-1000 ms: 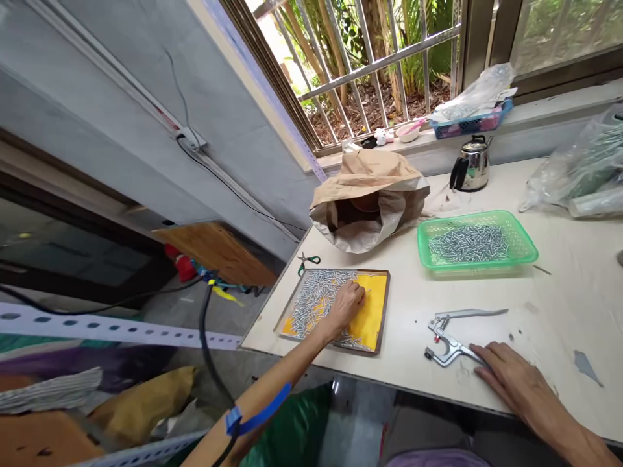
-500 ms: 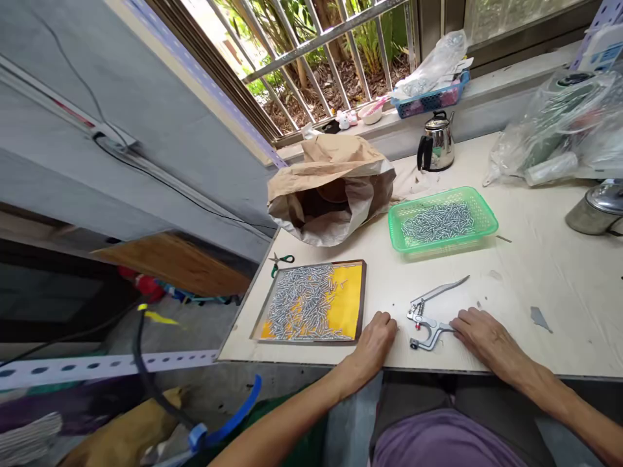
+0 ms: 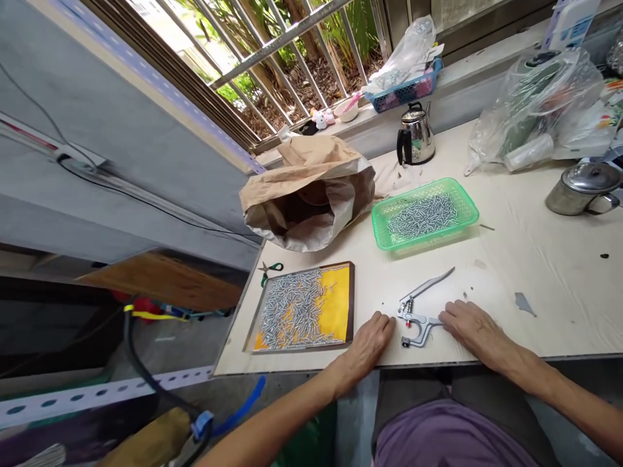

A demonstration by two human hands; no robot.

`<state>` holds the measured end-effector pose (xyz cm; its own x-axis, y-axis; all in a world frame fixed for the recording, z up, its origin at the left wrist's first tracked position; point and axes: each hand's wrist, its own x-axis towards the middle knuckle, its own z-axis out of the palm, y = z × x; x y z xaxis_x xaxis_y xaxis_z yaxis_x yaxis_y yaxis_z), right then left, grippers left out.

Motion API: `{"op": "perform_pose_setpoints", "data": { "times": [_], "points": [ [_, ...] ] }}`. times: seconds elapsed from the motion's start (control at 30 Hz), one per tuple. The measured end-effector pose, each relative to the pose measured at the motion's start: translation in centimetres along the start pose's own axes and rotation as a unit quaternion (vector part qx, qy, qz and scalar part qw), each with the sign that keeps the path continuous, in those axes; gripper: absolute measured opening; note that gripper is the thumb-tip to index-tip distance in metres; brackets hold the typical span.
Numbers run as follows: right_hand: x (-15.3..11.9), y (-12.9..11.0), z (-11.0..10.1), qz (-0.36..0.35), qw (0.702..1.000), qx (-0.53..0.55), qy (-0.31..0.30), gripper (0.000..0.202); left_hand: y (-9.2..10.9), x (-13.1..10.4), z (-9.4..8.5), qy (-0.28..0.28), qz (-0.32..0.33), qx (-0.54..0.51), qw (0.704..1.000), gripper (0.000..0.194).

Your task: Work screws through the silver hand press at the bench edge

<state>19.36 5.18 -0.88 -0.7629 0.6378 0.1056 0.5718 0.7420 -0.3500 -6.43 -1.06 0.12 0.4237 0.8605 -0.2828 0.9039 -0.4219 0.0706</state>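
Worn on the head, facing forward and down past the lap (image 3: 403,395) onto the counter (image 3: 559,269), left hand (image 3: 370,340) and right hand (image 3: 472,327) (all fairly near), with the barred window (image 3: 285,43) beyond.

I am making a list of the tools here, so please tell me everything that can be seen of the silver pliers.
The pliers look metallic, silver-grey, with a C-shaped frame, coil spring, small red part and dark tip. They lie on the pale table, handles spread apart, the upper handle slanting away from the person. The right hand's fingers cover the lower handle's end; whether they grip it is unclear. The left hand is close beside the frame; contact cannot be told.
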Motion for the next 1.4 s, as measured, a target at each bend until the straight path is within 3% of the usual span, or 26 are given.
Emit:
{"op": "perform_pose_setpoints", "data": {
  "times": [0.1, 0.27, 0.6, 0.67, 0.73, 0.8, 0.9, 0.97, 1.03, 1.13, 1.4],
  "points": [
    [0.0, 0.0, 0.0, 0.000, 1.000, 0.002, 0.000, 0.020, -0.4, 0.1, 0.2, 0.028, -0.006, -0.077, 0.997, 0.023],
    [-0.2, 0.1, 0.4, -0.004, 1.000, 0.011, 0.015, 0.020, -0.9, 0.1, 1.2, 0.109, -0.075, -0.150, 0.980, 0.024],
    [-0.8, 0.8, 1.8, -0.018, 0.999, 0.028, 0.026, 0.018, -0.1, 0.0, 1.0, 0.026, -0.021, 0.022, 0.999, 0.040],
    [-0.7, 0.8, 1.8, -0.015, 0.999, 0.025, 0.027, 0.017, -0.1, 0.2, 0.7, 0.025, -0.021, -0.015, 0.999, 0.036],
    [-0.6, 0.7, 1.7, -0.007, 0.999, 0.021, 0.023, 0.017, -0.1, 0.7, 0.3, 0.047, -0.048, -0.118, 0.991, 0.026],
    [-0.6, 0.6, 1.6, -0.005, 1.000, 0.017, 0.017, 0.018, -0.1, 1.2, -0.1, 0.060, -0.129, -0.278, 0.950, 0.016],
    [-0.9, 0.7, 1.7, -0.017, 1.000, 0.012, 0.016, 0.019, 0.3, 1.9, -0.6, 0.014, -0.282, -0.519, 0.806, 0.024],
    [-1.0, 0.8, 1.7, -0.025, 1.000, 0.010, 0.015, 0.021, 0.9, 2.1, -0.8, -0.020, -0.334, -0.615, 0.714, 0.036],
    [-1.0, 0.8, 1.7, -0.024, 1.000, 0.007, 0.010, 0.022, 1.5, 2.2, -1.0, -0.026, -0.354, -0.657, 0.665, 0.046],
    [-0.9, 0.6, 1.6, -0.020, 1.000, 0.005, 0.011, 0.022, 2.3, 2.2, -1.3, -0.031, -0.377, -0.665, 0.644, 0.049],
    [-0.7, 0.3, 0.9, -0.011, 1.000, 0.008, 0.005, 0.023, 2.7, 2.5, -1.5, -0.075, -0.388, -0.645, 0.655, 0.046]
  ]
}}
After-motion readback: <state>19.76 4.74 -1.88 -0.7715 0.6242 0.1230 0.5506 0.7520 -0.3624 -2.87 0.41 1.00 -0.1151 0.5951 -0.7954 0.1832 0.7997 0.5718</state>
